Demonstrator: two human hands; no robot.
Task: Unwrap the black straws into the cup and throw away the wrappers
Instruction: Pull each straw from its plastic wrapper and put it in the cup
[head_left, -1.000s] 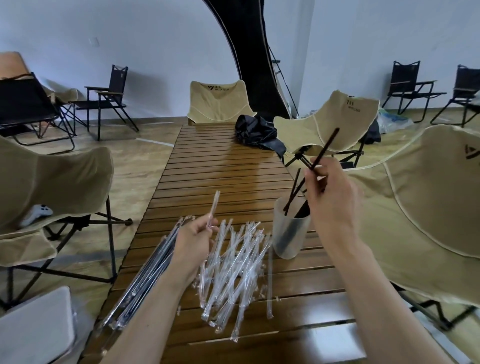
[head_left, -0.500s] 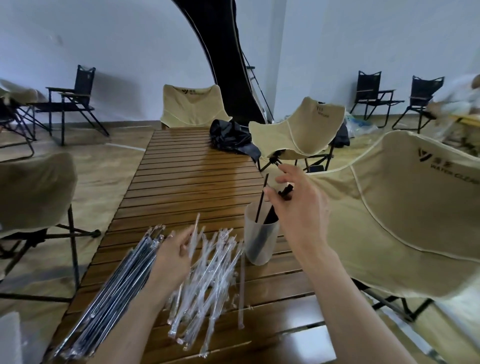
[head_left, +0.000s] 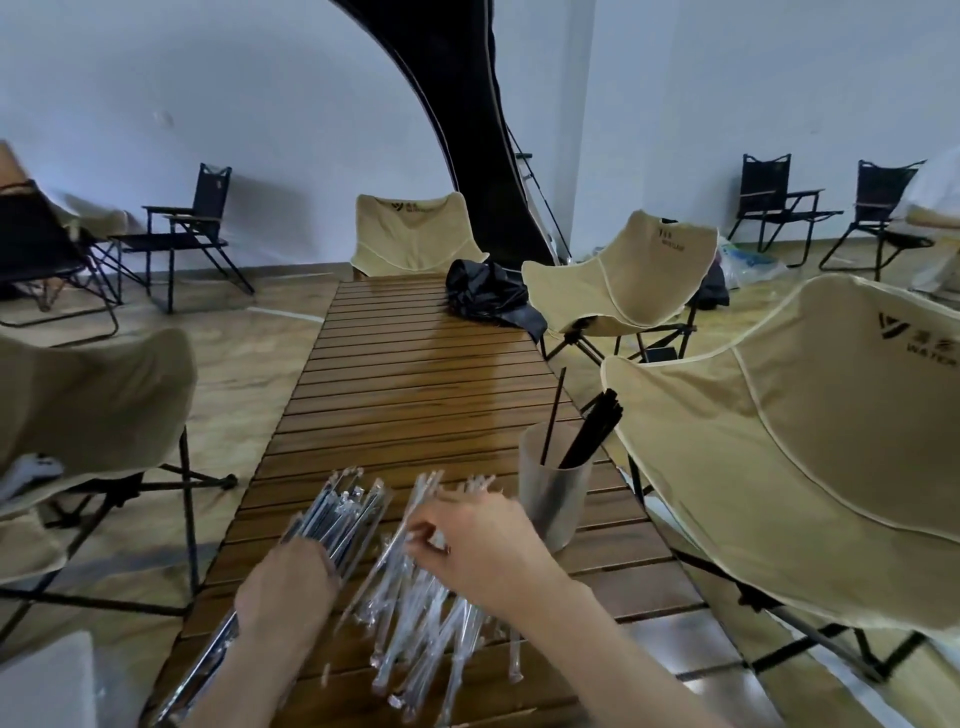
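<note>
Now, cup (head_left: 553, 493): we are seeing black straws (head_left: 592, 431) standing inside, right of centre.
Right hand (head_left: 483, 545): fingers are curling among empty wrappers (head_left: 441, 623).
Left hand (head_left: 288, 587): fingers hidden; we cannot tell.

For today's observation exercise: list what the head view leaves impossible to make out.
- Left hand fingers: hidden behind its own back, over the wrapped straws.
- Right hand fingertips: blurred, grip unclear.
- Straw count in the cup: bunched, frosted wall.
- Wrapper pile: cut off at the bottom edge.
</note>
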